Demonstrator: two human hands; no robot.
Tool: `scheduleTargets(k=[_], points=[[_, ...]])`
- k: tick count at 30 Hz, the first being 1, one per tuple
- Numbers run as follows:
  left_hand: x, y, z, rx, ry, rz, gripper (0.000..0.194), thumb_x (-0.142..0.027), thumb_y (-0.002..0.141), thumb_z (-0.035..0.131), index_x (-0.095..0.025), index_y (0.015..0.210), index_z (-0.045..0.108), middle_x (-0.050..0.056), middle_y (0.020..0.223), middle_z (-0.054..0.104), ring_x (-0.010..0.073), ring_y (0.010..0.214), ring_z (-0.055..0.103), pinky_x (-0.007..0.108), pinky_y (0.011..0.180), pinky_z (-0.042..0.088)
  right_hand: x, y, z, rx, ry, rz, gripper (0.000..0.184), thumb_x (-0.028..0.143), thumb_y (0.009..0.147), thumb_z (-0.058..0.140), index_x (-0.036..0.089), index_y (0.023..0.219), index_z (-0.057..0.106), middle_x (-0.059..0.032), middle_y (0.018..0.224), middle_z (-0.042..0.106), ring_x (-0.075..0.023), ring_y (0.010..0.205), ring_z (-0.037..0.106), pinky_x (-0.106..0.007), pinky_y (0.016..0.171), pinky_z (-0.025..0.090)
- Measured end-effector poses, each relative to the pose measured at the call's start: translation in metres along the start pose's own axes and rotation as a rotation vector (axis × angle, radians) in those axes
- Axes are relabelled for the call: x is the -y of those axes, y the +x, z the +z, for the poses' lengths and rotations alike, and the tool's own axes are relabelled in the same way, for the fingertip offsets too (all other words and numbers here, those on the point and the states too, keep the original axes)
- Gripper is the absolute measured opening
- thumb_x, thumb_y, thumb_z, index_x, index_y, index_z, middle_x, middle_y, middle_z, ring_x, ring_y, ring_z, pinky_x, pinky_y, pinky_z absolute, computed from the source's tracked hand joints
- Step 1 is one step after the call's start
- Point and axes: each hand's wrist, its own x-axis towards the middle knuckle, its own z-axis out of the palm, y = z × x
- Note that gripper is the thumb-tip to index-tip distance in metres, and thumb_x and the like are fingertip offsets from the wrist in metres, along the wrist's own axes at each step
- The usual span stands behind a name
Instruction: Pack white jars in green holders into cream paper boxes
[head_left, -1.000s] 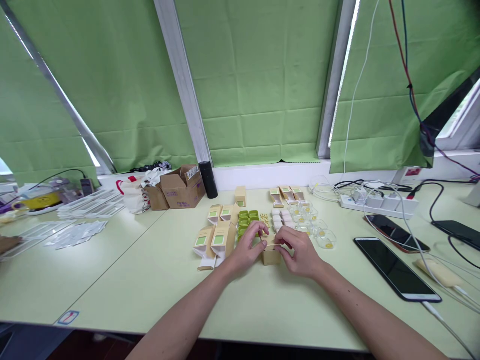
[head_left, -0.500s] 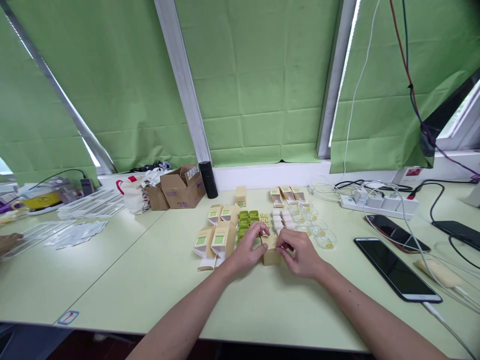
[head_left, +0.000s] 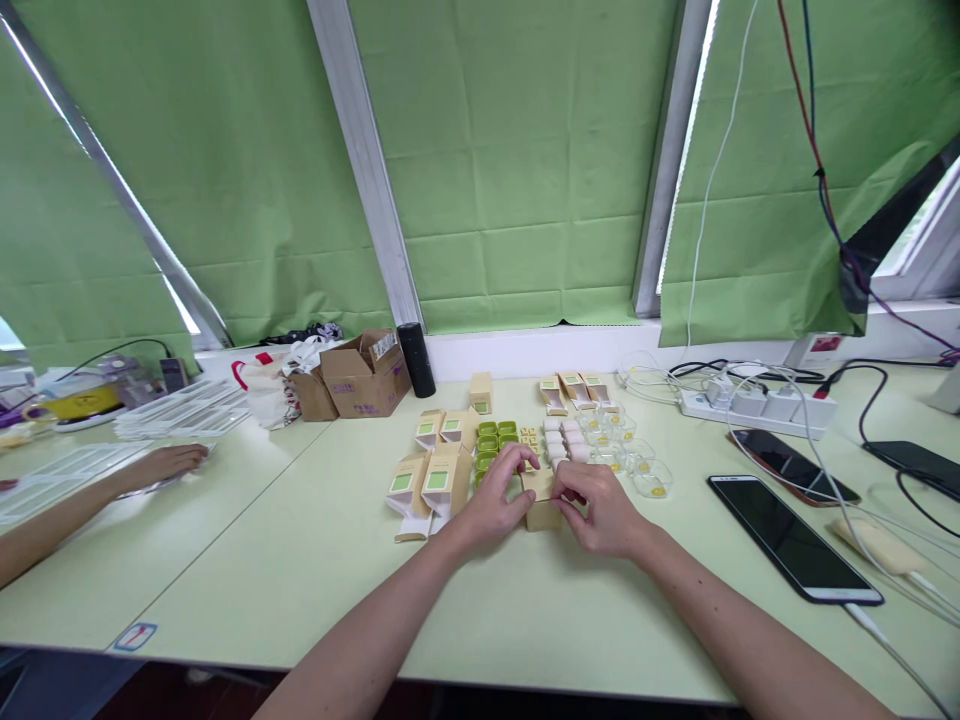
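Note:
A small tan cardboard box [head_left: 542, 516] sits on the table between my two hands. My left hand [head_left: 501, 494] curves round its left side, thumb and fingers on the box. My right hand [head_left: 598, 506] pinches the box's right edge with bent fingers. Just behind are green square cups [head_left: 487, 442], tiny yellow pieces [head_left: 529, 436] and pale pink-white blocks [head_left: 564, 438]. Clear plastic shells [head_left: 652, 479] lie to the right. Left of my left hand stand several tan boxes with green labels [head_left: 446, 480], some with flaps hanging open.
More tan boxes [head_left: 574, 388] stand at the back, near a black cylinder [head_left: 416, 360] and a brown carton [head_left: 366, 375]. Phones [head_left: 795, 540], cables and a white power strip [head_left: 757, 408] occupy the right. A co-worker's hand [head_left: 169, 465] reaches over packets at far left.
The co-worker's arm has come further in from the left, its hand now over the flat packets. My own hands and the box look almost unmoved.

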Motion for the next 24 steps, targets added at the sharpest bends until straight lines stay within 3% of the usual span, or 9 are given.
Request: scheduleTargets(k=[6, 12, 19, 24], points=[[0.001, -0.001, -0.001, -0.046, -0.007, 0.011, 0.022, -0.024, 0.095, 0.057, -0.024, 0.117, 0.057, 0.009, 0.128, 0.052, 0.0229, 0.105, 0.053, 0.038, 0.101, 0.045, -0.008, 0.000, -0.004, -0.008, -0.147, 0.061, 0.021, 0.009, 0.079, 0.056, 0.022, 0.096, 0.059, 0.0006, 0.077, 0.064, -0.0154, 0.064, 0.055, -0.027, 0.061, 0.033], [0.006, 0.004, 0.000, -0.151, -0.016, -0.085, 0.019, -0.021, 0.099, 0.050, -0.024, 0.115, 0.060, 0.008, 0.126, 0.057, 0.0215, 0.102, 0.057, 0.035, 0.093, 0.046, -0.014, 0.000, -0.004, -0.078, -0.262, 0.163, 0.018, 0.011, 0.085, 0.054, 0.022, 0.099, 0.057, 0.0025, 0.073, 0.062, -0.0153, 0.060, 0.054, -0.027, 0.059, 0.031], [0.004, 0.004, 0.001, -0.144, 0.028, -0.162, 0.035, -0.012, 0.093, 0.050, -0.023, 0.123, 0.064, 0.006, 0.114, 0.068, 0.0219, 0.099, 0.060, 0.033, 0.085, 0.046, -0.003, -0.001, -0.007, 0.031, -0.143, 0.073, 0.025, 0.017, 0.082, 0.061, 0.023, 0.105, 0.054, 0.0021, 0.078, 0.063, -0.0159, 0.065, 0.057, -0.027, 0.062, 0.034], [0.005, 0.005, 0.001, -0.163, 0.036, -0.138, 0.033, -0.011, 0.091, 0.048, -0.022, 0.118, 0.064, 0.006, 0.115, 0.070, 0.0216, 0.101, 0.063, 0.034, 0.088, 0.048, -0.003, 0.000, -0.007, 0.072, -0.164, 0.116, 0.030, 0.013, 0.079, 0.057, 0.023, 0.106, 0.054, 0.0016, 0.078, 0.063, -0.0166, 0.065, 0.056, -0.027, 0.062, 0.032]])
